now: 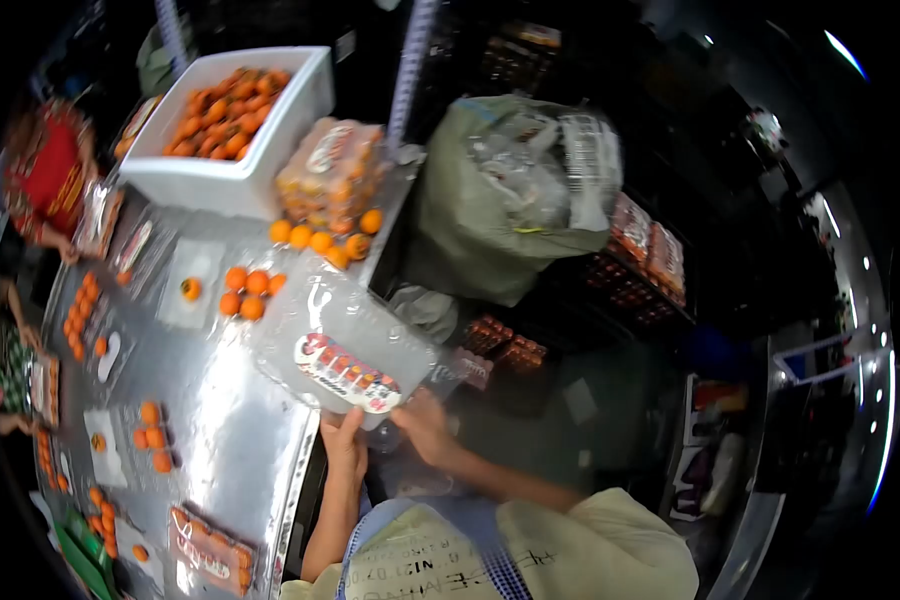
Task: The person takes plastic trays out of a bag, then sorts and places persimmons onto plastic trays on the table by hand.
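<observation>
- Plastic bag point(365, 335), clear, with a printed label point(345, 372): we find it mid-view, over the right edge of the worktop point(230, 375).
- Far left: we see a person in red point(50, 165) holding a packed bag point(98, 220).
- White box point(210, 190) on the worktop, heaped with orange fruit point(225, 110).
- Fruit cluster point(257, 282) just left of the plastic bag.
- Left hand point(345, 445): we record it pinching the plastic bag's near edge.
- Right hand point(423, 423): holding the same bag's near corner.
- Green sack point(455, 220): right of the worktop.
</observation>
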Demonstrator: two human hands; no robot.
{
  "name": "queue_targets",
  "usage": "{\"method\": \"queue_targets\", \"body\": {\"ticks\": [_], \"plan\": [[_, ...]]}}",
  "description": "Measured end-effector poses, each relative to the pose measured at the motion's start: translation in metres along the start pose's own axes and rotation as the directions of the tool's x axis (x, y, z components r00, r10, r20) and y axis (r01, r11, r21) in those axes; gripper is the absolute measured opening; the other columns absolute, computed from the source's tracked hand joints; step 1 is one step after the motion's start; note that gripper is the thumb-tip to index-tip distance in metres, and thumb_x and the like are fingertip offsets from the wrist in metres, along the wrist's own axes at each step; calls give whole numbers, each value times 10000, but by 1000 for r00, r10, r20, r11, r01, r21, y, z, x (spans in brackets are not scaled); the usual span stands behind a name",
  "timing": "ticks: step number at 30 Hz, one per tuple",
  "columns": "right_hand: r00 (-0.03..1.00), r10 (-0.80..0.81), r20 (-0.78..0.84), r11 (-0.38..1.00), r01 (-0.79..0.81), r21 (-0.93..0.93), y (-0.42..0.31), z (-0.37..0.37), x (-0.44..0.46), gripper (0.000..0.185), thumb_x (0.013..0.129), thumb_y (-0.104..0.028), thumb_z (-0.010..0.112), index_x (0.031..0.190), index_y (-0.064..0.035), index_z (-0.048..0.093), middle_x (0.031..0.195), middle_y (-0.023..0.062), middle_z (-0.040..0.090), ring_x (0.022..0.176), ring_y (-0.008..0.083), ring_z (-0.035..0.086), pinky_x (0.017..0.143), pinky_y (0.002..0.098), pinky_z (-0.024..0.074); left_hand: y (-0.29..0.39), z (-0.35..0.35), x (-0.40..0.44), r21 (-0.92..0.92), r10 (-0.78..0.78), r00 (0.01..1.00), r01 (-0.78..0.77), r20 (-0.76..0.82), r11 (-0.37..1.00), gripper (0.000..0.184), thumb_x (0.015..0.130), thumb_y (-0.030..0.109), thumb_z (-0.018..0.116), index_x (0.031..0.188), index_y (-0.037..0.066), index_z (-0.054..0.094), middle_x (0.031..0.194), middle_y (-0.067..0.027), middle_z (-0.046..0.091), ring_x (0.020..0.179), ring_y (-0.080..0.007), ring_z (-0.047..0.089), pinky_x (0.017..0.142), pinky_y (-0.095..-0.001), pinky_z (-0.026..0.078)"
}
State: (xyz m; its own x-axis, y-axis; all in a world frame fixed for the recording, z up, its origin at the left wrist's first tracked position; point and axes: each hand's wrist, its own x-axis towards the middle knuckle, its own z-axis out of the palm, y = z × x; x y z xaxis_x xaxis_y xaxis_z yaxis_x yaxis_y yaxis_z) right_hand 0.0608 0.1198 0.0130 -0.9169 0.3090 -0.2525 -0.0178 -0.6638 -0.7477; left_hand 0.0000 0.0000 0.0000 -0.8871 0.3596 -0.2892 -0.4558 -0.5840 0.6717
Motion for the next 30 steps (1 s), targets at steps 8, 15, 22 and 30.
{"method": "queue_targets", "body": {"ticks": [8,15,22,30], "plan": [[761,-549,-345,824,426,-372,-155,-196,-53,527,764,-31,669,1227,31,425,1122,85,541,1035,163,529,903,284,409,-151,151,20,260,-340,853,251,396,932,549,894,337,570,1308,36,372,1193,-104,519,1017,-175,542,843,-302,435],[523,-748,-408,663,574,-480,-211,-241,-62,490,747,78,627,1199,52,440,1122,109,548,1029,169,539,895,298,423,-185,211,53,486,-310,838,61,450,872,454,875,147,604,1276,41,419,1197,-87,519,993,-135,531,864,-274,429],[434,-870,-235,422,410,-808,-240,-227,-25,506,693,-11,717,1128,65,471,996,123,576,910,169,570,786,297,466,-161,302,115,503,-227,721,-191,654,843,876,735,225,753,1409,103,207,1339,-138,360,1133,-236,460,951,-375,392],[487,-873,-8,172,291,-941,-305,-145,70,621,628,-162,798,1130,15,478,985,148,546,870,263,590,746,354,481,-144,348,197,422,-47,693,-381,719,823,709,888,342,537,1420,28,187,1421,-160,273,1292,-270,307,1054,-382,271]]}}
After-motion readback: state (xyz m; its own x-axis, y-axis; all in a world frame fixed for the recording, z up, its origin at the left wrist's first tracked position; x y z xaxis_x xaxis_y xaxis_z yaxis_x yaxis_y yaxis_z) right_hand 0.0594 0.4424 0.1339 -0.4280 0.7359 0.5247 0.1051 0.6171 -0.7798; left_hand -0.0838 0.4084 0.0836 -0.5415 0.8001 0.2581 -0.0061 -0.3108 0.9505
